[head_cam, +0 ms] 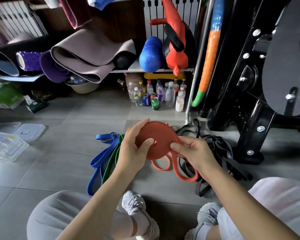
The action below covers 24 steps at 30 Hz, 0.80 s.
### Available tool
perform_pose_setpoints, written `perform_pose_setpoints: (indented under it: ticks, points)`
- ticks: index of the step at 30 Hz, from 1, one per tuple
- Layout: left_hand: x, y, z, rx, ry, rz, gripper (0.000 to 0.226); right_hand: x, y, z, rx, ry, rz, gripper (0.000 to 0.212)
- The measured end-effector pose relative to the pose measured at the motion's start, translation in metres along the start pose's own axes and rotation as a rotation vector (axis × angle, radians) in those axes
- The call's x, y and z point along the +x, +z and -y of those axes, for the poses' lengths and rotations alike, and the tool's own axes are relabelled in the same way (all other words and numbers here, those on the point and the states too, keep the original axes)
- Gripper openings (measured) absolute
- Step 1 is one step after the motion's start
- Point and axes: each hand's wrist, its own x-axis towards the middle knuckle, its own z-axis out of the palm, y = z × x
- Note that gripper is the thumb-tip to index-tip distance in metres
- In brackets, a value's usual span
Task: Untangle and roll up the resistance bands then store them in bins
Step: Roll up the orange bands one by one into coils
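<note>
A flat coil of orange resistance band (158, 135) is held above the floor in front of me. My left hand (135, 149) grips the coil from its left side, thumb pressed near the centre. My right hand (193, 151) pinches the band's loose end at the coil's right edge. Two free orange loops (178, 172) hang below the coil. On the tiles to the left lie a blue band (100, 160) and a green band (112, 160). A tangle of black bands (222, 153) lies to the right, partly behind my right hand.
Clear plastic bins (5, 146) and their lids (31, 131) sit on the floor at the far left. Bottles and cans (156, 96) stand under a shelf of rolled mats (86, 56). A black gym machine (260, 94) fills the right. My knees and shoes are below.
</note>
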Motion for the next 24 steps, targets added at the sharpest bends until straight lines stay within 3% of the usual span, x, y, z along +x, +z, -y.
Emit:
perform_pose_setpoints:
  ticks: [5, 9, 15, 24]
  points:
    - [-0.003, 0.006, -0.006, -0.109, -0.021, -0.067, 0.059, 0.001, 0.008, 0.001, -0.077, -0.030, -0.062, 0.013]
    - [-0.002, 0.007, -0.010, -0.173, -0.051, -0.111, 0.057, 0.001, 0.008, -0.001, -0.267, -0.071, -0.132, 0.028]
    - [-0.002, 0.008, -0.011, -0.222, -0.072, -0.143, 0.055, 0.003, 0.006, 0.004, -0.294, -0.132, -0.150, 0.020]
    - [0.003, 0.005, -0.009, -0.251, -0.058, -0.212, 0.054, -0.004, 0.003, -0.003, -0.229, -0.040, -0.100, 0.021]
